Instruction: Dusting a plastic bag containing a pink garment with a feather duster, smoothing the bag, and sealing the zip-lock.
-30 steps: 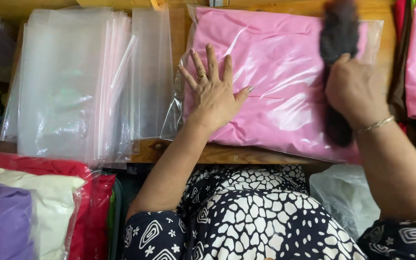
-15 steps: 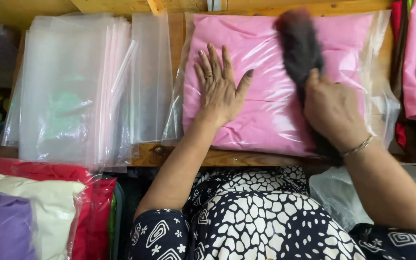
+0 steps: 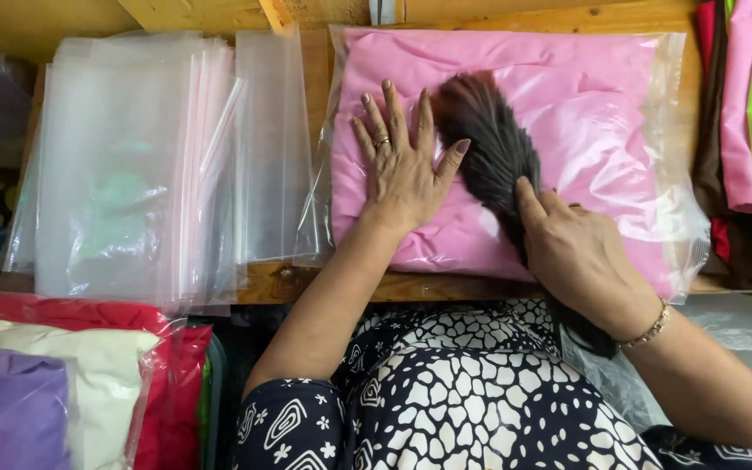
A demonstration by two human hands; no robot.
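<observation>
Near me, on my left, packed cloths [image 3: 63, 383] in red, white and purple lie in a pile. My right hand [image 3: 580, 252] grips a dark brush [image 3: 489, 148] and lays it on the pink cloth in its clear bag [image 3: 602, 130]. My left hand [image 3: 402, 165] lies flat on that bag, fingers spread. The cloth is already inside; I think the bag needs smoothing. Empty bags [image 3: 150, 157] wait on the far left.

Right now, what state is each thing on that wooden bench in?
Pink folded cloth in clear plastic bag: bagged, lying flat.
Dark bristly brush: lying across the bag.
Left hand: spread flat on the bag.
Right hand: closed around the brush.
Stack of empty clear plastic bags: flat, fanned.
</observation>
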